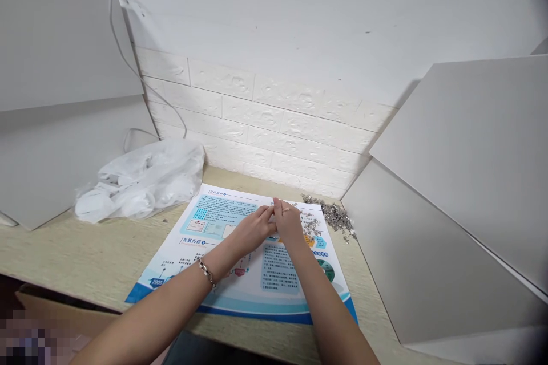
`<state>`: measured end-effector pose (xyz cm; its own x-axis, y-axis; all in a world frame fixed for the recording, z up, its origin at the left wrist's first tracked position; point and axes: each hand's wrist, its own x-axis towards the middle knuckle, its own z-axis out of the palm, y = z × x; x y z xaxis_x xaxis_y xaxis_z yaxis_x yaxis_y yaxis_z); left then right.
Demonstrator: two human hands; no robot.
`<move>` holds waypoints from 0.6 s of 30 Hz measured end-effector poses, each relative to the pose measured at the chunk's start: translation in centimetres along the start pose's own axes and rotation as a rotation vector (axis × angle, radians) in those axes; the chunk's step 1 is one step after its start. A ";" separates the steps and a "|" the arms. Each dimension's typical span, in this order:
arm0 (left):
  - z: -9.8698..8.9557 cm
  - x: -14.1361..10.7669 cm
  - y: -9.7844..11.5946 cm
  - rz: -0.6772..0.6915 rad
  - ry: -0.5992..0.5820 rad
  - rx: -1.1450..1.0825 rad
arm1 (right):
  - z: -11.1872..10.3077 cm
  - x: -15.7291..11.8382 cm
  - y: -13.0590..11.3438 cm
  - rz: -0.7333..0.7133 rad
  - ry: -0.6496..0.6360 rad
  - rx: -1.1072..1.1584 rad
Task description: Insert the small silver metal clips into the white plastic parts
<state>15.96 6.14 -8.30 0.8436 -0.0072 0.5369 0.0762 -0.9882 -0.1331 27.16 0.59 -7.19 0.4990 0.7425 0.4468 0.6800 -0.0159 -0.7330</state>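
Observation:
Over a printed poster my two hands meet, fingertips together. My left hand has its fingers pinched, and a chain bracelet circles that wrist. My right hand is also closed, thumb and forefinger pressed against the left fingers. Whatever they hold between them is too small or hidden to make out. Just beyond and to the right of my right hand, small silvery metal pieces lie scattered on the poster. A denser pile of silvery pieces spreads over the poster's right edge onto the table.
A white translucent plastic bag with white things inside lies on the wooden table at left. Grey panels lean on the left, and more panels on the right. A cable hangs along the white brick-patterned wall.

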 end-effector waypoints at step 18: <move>-1.6 1.2 -0.7 -0.771 0.052 -0.918 | -1.9 -1.0 0.3 0.168 -0.115 -0.110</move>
<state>16.05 6.60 -6.23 0.7183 0.6493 0.2499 0.1268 -0.4754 0.8706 27.88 -1.48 -6.88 0.5497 0.7947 0.2575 0.6503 -0.2136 -0.7290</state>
